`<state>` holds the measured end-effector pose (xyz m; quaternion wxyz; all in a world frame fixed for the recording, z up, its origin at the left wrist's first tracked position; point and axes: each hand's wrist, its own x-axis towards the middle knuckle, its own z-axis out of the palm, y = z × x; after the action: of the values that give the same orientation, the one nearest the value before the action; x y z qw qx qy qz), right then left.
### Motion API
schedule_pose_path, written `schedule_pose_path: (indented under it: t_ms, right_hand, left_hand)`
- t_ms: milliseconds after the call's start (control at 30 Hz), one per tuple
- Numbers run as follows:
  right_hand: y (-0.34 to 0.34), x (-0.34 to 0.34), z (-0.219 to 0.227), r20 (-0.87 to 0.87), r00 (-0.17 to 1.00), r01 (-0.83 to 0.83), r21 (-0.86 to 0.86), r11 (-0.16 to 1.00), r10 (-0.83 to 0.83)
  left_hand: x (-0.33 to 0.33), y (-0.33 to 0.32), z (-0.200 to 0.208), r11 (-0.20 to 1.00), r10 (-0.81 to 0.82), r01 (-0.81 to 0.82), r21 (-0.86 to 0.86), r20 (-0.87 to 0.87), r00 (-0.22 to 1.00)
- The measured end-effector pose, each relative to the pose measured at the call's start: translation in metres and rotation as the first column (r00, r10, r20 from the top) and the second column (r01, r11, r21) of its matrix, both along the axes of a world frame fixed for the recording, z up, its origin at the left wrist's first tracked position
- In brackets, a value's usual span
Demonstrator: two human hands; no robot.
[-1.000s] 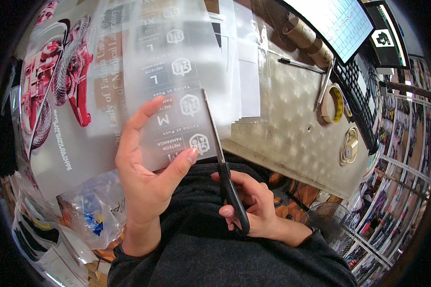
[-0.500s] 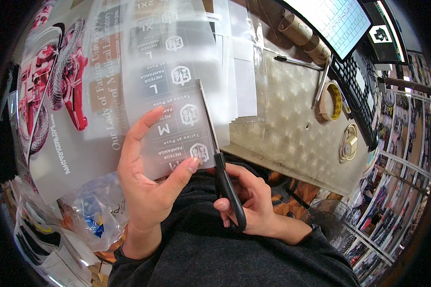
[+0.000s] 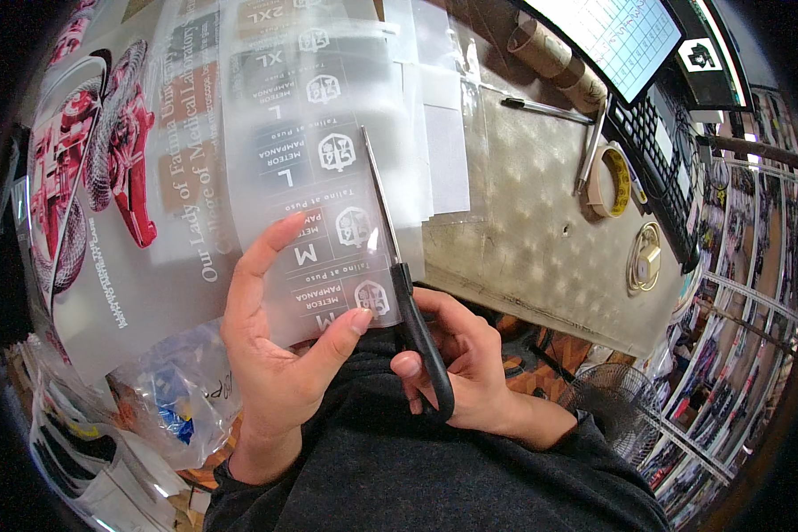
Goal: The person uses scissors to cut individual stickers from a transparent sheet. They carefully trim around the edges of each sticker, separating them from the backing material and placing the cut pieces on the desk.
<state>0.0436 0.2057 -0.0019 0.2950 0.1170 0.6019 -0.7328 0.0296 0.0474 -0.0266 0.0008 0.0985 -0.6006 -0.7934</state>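
Observation:
A large translucent film sheet [image 3: 195, 301], printed with white emblems and red pictures, covers the left side of the table. My left hand [image 3: 279, 355] grips its near edge, the thumb and index finger lying on top and the other fingers partly hidden. In my right hand [image 3: 461, 355] is a pair of scissors [image 3: 421, 341] with black handles. Their blades point away from me along the sheet's right margin, beside the column of emblems. Whether the blades are apart is hard to see.
On the table to the right lie a pen [image 3: 545, 110], a yellow tape roll [image 3: 614, 182], a white charger with cable [image 3: 647, 268] and cardboard tubes [image 3: 545, 49]. A keyboard [image 3: 656, 168] is beyond. A plastic bag [image 3: 182, 390] is at lower left, a fan [image 3: 607, 399] at lower right.
The scissors have shifted slightly up and left, farther along the sheet's margin. My left hand keeps its grip, moving very little. The view has shifted slightly.

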Motion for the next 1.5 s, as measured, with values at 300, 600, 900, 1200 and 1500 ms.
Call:
schedule_pose_path:
  t_ms: [300, 600, 900, 1200, 1500]
  right_hand:
    - [-0.001, -0.01, 0.003, 0.026, 0.999, 0.047, -0.061, 0.997, -0.046]
    - [-0.003, -0.013, 0.005, 0.015, 0.999, 0.047, -0.018, 0.999, -0.046]
    - [-0.006, -0.019, 0.007, -0.025, 0.998, 0.065, 0.005, 0.998, -0.065]
    - [-0.005, -0.026, 0.003, -0.036, 0.992, 0.12, -0.021, 0.993, -0.121]
    - [-0.005, -0.03, 0.006, -0.024, 0.993, 0.115, -0.023, 0.993, -0.116]
  left_hand:
    - [0.006, 0.003, 0.003, 1.0, -0.029, 0.029, 0.006, -0.005, 1.0]
    - [0.008, 0.0, 0.002, 0.998, -0.057, 0.057, -0.004, 0.007, 0.998]
    - [0.012, 0.001, 0.008, 0.997, -0.08, 0.08, 0.0, 0.036, 0.996]
    - [0.019, 0.002, 0.008, 0.993, -0.116, 0.117, -0.022, 0.048, 0.992]
    - [0.021, -0.001, 0.007, 0.967, -0.143, 0.148, -0.205, 0.038, 0.989]
